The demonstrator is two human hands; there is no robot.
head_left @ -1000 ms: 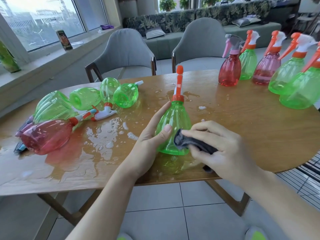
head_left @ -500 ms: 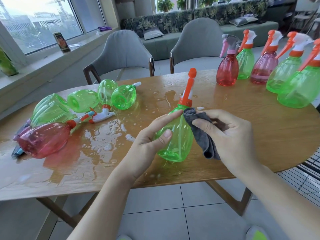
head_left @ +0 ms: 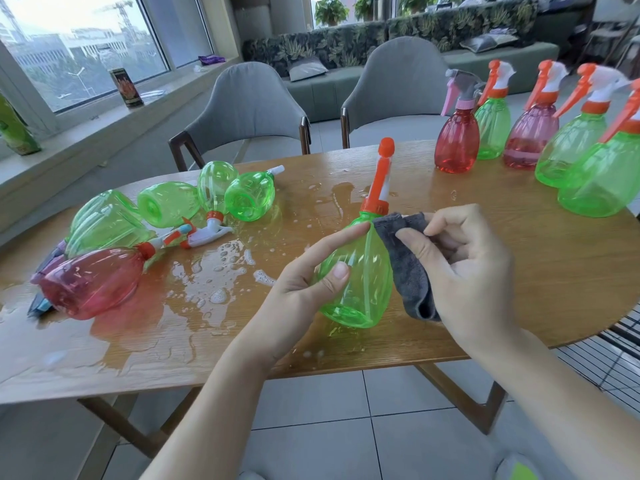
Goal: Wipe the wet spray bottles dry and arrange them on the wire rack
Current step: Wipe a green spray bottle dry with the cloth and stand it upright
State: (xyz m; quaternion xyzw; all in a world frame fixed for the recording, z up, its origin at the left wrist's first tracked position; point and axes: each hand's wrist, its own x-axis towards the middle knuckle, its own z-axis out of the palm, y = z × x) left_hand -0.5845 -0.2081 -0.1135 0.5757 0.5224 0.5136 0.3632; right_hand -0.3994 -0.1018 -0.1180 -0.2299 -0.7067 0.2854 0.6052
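Wiping is midway: left grip (head_left: 304, 285) holds a green bottle (head_left: 360, 271), right grip (head_left: 464, 271) pinches the cloth (head_left: 408, 271); five bottles (head_left: 457, 140) stand upright, several lying bottles (head_left: 166, 206) wait wet.

Both forearms are bare, with no sleeves, and the left hand (head_left: 298, 289) and right hand (head_left: 464, 271) are ungloved above the tabletop (head_left: 554, 258).

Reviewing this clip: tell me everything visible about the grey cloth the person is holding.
The grey cloth looks soft and fuzzy, like microfibre, dark grey and bunched into folds. The right hand pinches its upper part between thumb and fingers, and the rest hangs down below the hand. It lies against the right side of the green spray bottle, near the neck, which the left hand holds tilted above the wet table.
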